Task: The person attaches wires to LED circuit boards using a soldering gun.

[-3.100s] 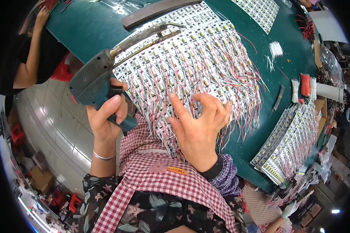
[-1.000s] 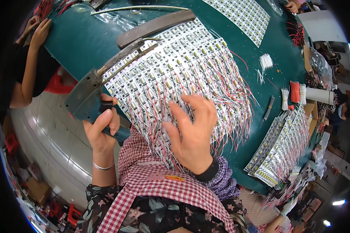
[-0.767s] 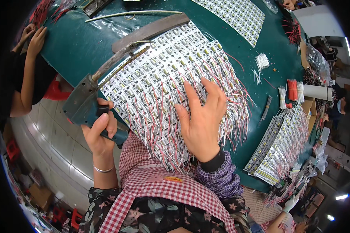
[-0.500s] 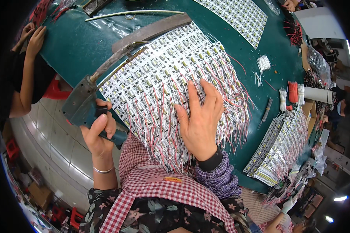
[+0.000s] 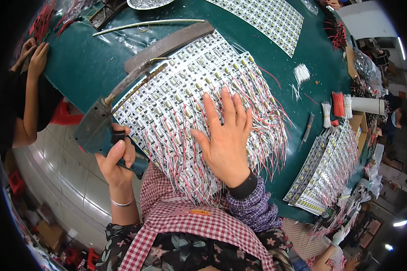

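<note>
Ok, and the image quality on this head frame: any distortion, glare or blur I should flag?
Head view: strong fisheye bending, so the green table edge curves and the corners go black; the right hand flat on the wired circuit board panel and the left hand on the cutter handle are sharp; lighting is even with soft shadows; a bright ceiling lamp flares at lower right, where detail smears.

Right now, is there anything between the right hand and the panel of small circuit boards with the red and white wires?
Nothing visible. The right hand lies flat, fingers spread, directly on the circuit board panel and its wires. The left hand grips the cutter handle at the panel's left edge.
</note>
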`<state>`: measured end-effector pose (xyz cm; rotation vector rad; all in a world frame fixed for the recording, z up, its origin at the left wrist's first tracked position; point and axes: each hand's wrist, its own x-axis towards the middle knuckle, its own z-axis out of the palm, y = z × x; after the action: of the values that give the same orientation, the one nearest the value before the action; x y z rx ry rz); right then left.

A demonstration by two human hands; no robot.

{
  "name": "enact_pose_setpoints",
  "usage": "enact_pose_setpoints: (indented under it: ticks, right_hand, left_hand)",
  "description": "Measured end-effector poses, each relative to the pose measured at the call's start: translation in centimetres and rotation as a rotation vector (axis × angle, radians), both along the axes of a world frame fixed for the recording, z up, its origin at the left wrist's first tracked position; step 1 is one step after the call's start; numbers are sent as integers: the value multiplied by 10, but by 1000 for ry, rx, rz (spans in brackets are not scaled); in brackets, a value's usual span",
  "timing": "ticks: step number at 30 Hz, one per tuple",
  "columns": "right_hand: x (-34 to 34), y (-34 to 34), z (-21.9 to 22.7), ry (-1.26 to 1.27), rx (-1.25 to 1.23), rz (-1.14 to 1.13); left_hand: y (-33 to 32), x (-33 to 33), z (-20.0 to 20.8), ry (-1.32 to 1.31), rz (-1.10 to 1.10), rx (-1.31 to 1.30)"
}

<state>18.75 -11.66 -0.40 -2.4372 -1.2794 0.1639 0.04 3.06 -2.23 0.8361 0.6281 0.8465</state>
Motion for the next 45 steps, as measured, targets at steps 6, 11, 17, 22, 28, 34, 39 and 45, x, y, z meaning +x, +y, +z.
enact_pose_setpoints:
  ticks: [6, 11, 17, 22, 28, 34, 39, 45]
  right_hand:
    - [-6, 1, 0, 2, -31, 22]
    - [3, -24, 10, 68, 79, -107]
    - [16, -76, 19, 39, 273, -240]
    - [8, -136, 53, -46, 513, -388]
    - [-38, -233, 57, 43, 766, -983]
    - [-49, -287, 45, 235, 1285, -1308]
    - [-31, -334, 53, -52, 1027, -1288]
    - [7, -366, 78, -39, 964, -1222]
  left_hand:
    - [2, -1, -2, 56, 31, -22]
    - [8, -14, -22, 59, 23, -68]
    - [48, -48, -57, -133, -170, -70]
    - [49, -31, -50, -140, -213, -2]
    - [67, -28, -54, -157, -243, 63]
    - [65, -6, -38, -67, -272, 79]
    - [67, 3, -32, -84, -306, 130]
    - [61, 6, -23, -43, -244, 97]
